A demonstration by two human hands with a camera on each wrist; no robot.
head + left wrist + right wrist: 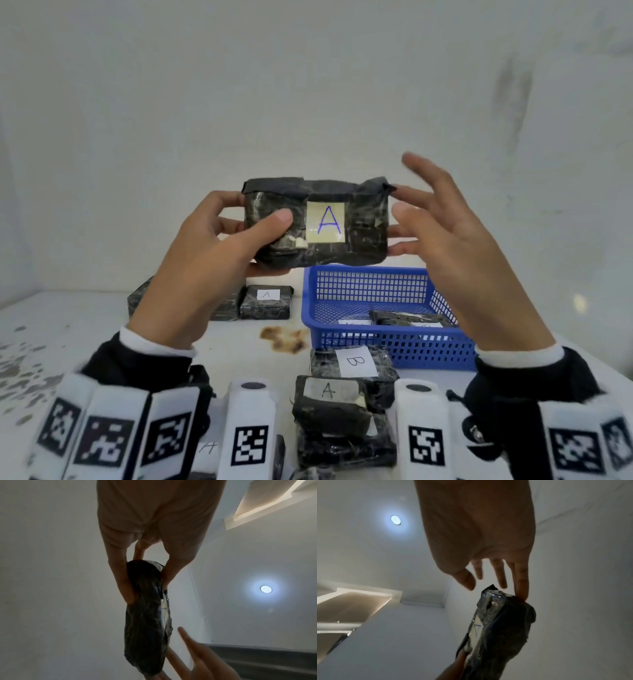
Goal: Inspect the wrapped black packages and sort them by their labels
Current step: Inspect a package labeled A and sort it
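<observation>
Thumb and curled fingers of the left hand (219,236) clamp the left end of the held package (317,222), raised mid-air above the blue basket (363,274). The right hand (442,226) is spread — straight fingertips merely touch the right end. Its crinkled film looks slick, the body soft and light; it is best gripped across the short ends, leaving the "A" label (325,221) uncovered.
</observation>
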